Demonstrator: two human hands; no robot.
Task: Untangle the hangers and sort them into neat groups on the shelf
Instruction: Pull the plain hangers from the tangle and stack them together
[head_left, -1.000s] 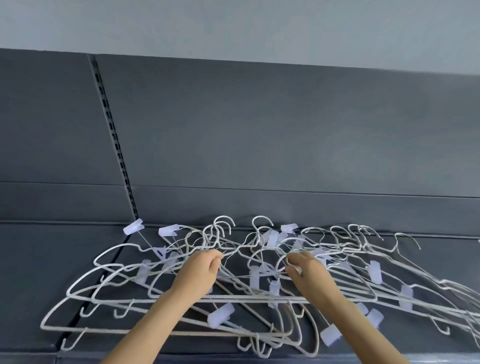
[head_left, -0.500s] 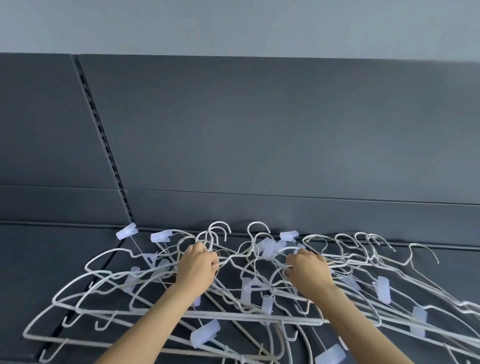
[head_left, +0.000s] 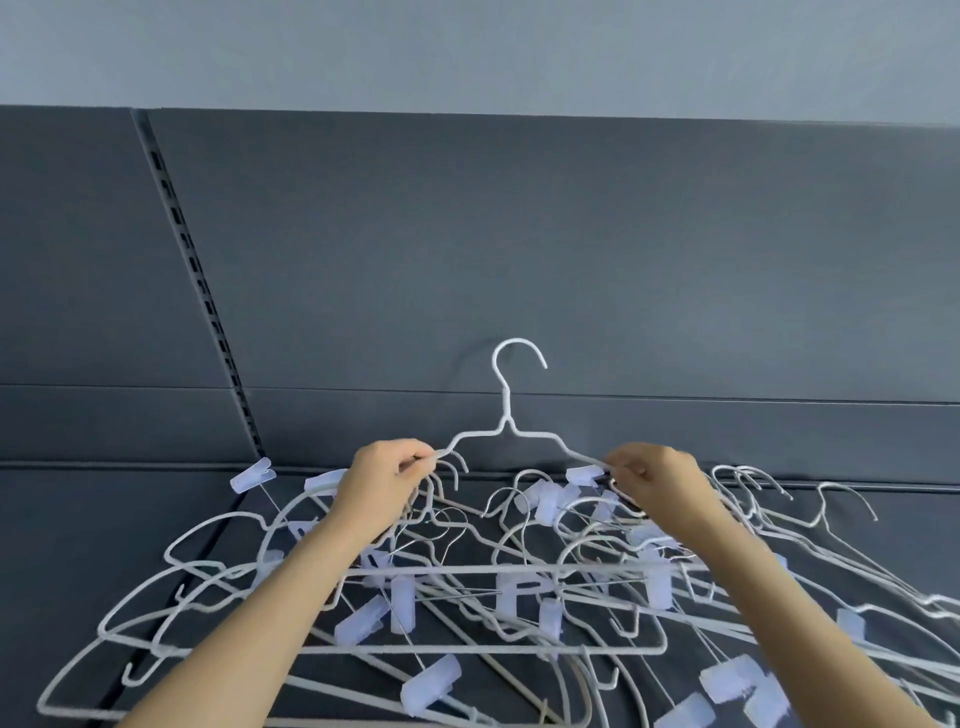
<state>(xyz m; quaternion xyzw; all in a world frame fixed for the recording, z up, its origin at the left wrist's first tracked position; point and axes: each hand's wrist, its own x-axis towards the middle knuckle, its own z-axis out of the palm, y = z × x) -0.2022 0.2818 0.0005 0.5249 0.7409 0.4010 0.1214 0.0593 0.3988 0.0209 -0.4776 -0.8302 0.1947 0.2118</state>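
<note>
One white wire hanger (head_left: 506, 415) stands raised above the pile, its hook pointing up against the dark back panel. My left hand (head_left: 387, 480) pinches its left shoulder. My right hand (head_left: 657, 480) pinches its right shoulder next to a pale clip. Below both hands lies a tangled heap of white hangers (head_left: 519, 597), several with pale lilac clips (head_left: 431, 683), spread across the dark grey shelf (head_left: 62, 545). My forearms cover parts of the heap.
The shelf's back panel (head_left: 571, 260) rises close behind the hangers. A slotted upright rail (head_left: 202, 291) runs down the panel at the left. Bare shelf surface shows at the far left.
Both hands have lifted one hanger out of the heap, so its hook now stands well above the pile. Earlier they were down among the tangled wires.
</note>
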